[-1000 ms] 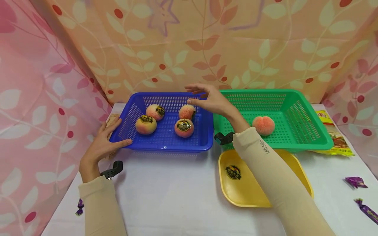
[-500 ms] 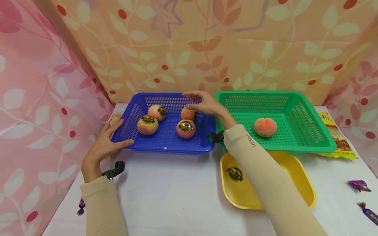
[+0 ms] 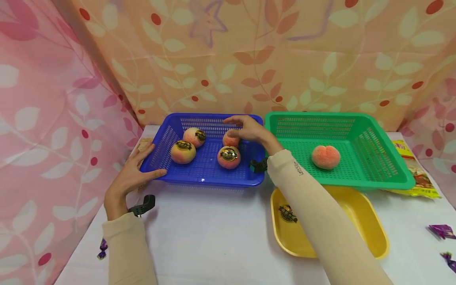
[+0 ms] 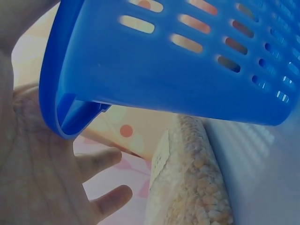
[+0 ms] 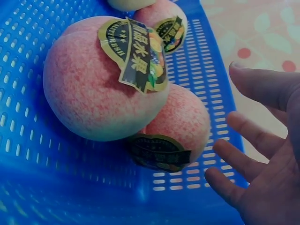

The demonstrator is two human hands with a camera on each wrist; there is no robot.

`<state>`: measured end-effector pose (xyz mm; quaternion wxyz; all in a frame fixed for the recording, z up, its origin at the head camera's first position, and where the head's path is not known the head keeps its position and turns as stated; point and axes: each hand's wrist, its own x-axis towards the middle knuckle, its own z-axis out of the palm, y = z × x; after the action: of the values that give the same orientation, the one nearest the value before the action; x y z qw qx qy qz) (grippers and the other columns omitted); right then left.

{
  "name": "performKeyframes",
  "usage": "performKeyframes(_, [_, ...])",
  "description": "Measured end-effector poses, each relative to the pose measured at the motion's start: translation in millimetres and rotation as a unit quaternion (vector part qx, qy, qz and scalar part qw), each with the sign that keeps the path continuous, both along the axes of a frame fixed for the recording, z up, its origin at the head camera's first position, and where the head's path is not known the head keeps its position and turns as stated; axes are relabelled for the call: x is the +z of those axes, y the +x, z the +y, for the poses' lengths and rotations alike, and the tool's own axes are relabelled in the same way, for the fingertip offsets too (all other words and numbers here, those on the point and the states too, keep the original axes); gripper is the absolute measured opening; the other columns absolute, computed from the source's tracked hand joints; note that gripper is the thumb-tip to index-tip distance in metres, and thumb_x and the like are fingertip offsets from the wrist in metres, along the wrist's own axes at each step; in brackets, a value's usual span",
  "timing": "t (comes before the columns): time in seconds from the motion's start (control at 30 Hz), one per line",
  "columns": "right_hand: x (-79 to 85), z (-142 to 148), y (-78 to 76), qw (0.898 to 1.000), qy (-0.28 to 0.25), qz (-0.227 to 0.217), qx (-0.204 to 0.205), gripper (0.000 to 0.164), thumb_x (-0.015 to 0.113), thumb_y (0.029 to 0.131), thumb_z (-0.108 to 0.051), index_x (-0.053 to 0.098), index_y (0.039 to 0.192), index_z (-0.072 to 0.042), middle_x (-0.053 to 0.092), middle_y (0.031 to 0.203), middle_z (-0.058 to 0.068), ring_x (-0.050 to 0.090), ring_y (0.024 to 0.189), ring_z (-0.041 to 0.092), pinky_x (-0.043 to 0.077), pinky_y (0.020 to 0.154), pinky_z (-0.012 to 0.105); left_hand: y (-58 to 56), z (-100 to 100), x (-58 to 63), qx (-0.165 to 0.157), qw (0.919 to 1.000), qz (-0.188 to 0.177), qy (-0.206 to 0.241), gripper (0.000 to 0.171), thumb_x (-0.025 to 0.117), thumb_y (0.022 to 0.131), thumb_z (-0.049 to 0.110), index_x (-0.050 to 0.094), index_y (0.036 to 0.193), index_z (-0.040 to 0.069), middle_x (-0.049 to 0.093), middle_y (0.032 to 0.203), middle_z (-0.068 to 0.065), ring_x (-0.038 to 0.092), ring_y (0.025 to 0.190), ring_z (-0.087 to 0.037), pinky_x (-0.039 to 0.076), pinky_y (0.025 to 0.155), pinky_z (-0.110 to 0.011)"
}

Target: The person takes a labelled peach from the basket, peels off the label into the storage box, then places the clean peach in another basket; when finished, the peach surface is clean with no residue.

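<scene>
My left hand (image 3: 131,172) touches the left front corner of a blue plastic basket (image 3: 199,180), with thumb near the rim and fingers spread outside it. In the left wrist view, the basket's rim (image 4: 51,93) lies against the palm. My right hand (image 3: 249,130) hovers over the basket's back right part, fingers spread, beside a pink peach (image 3: 230,140). The right wrist view shows a gap between those fingers and that peach (image 5: 183,119). A stickered peach (image 3: 229,157) sits in front of it. Two more peaches, one yellowish (image 3: 183,152) and one paler (image 3: 193,136), lie at the left.
A green basket (image 3: 356,182) with one peach (image 3: 325,157) stands at the right. Before it is a yellow basin (image 3: 295,251), partly under my right forearm. A snack bag (image 3: 424,180), purple candies (image 3: 441,230) and a clear bag of pale grains or nuts (image 4: 197,183) lie around.
My right hand has come down toward the back right peach in the blue basket. My left hand stays at the basket's corner. The head view has shifted slightly.
</scene>
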<state>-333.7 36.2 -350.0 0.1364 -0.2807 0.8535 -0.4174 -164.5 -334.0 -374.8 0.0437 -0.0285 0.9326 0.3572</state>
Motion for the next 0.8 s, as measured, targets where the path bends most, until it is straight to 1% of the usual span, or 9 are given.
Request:
performKeyframes(0.13, [-3.6, -4, -1.6, 1.000, 0.012, -0.005, 0.000, 0.049, 0.066, 0.098, -0.011, 0.056, 0.146, -0.008, 0.052, 0.154, 0.013, 0.042, 0.146, 0.036, 0.034, 0.121, 0.049, -1.4, -1, -2.9, -0.010, 0.9998, 0.018, 0.000, 0.103, 0.077, 0.082, 0.057, 0.015, 0.162, 0.039, 0.003, 0.174, 0.003, -0.005, 0.158, -0.043, 0.015, 0.111, -0.083])
performKeyframes(0.23, [-4.4, -7, -2.0, 0.999, 0.039, -0.010, 0.002, 0.052, 0.066, 0.096, -0.009, 0.053, 0.147, -0.007, 0.050, 0.156, 0.013, 0.042, 0.146, 0.033, 0.036, 0.120, 0.049, -0.8, -1, -3.4, -0.011, 0.9998, 0.020, 0.002, 0.103, 0.077, 0.082, 0.057, 0.015, 0.162, 0.039, 0.005, 0.174, 0.005, -0.003, 0.159, -0.042, 0.014, 0.112, -0.082])
performKeyframes(0.4, [-6.3, -10, -3.1, 0.997, 0.081, 0.001, -0.002, 0.056, 0.066, 0.093, -0.007, 0.053, 0.148, -0.007, 0.048, 0.156, 0.014, 0.043, 0.146, 0.034, 0.039, 0.118, 0.049, 0.5, 0, -1.3, -0.006, 0.9999, 0.007, 0.011, 0.103, 0.077, 0.082, 0.058, 0.014, 0.162, 0.042, 0.006, 0.173, 0.007, 0.002, 0.159, -0.041, 0.015, 0.115, -0.079])
performKeyframes(0.6, [-12.8, -15, -4.9, 0.995, 0.102, 0.017, 0.000, 0.057, 0.073, 0.090, -0.010, 0.055, 0.145, -0.007, 0.052, 0.152, 0.017, 0.046, 0.142, 0.035, 0.039, 0.117, 0.048, 1.5, 1, 1.1, 0.004, 0.9998, -0.011, 0.015, 0.104, 0.077, 0.081, 0.060, 0.012, 0.161, 0.044, 0.006, 0.173, 0.004, 0.004, 0.158, -0.044, 0.016, 0.115, -0.079])
performKeyframes(0.8, [-19.7, -18, -5.8, 0.996, 0.091, 0.019, 0.002, 0.052, 0.075, 0.089, -0.008, 0.057, 0.138, -0.006, 0.058, 0.140, 0.020, 0.055, 0.129, 0.036, 0.046, 0.110, 0.048, 1.3, 2, 0.7, 0.010, 0.9996, -0.023, 0.011, 0.104, 0.076, 0.081, 0.063, 0.010, 0.160, 0.047, 0.007, 0.174, 0.001, 0.008, 0.157, -0.048, 0.020, 0.114, -0.079])
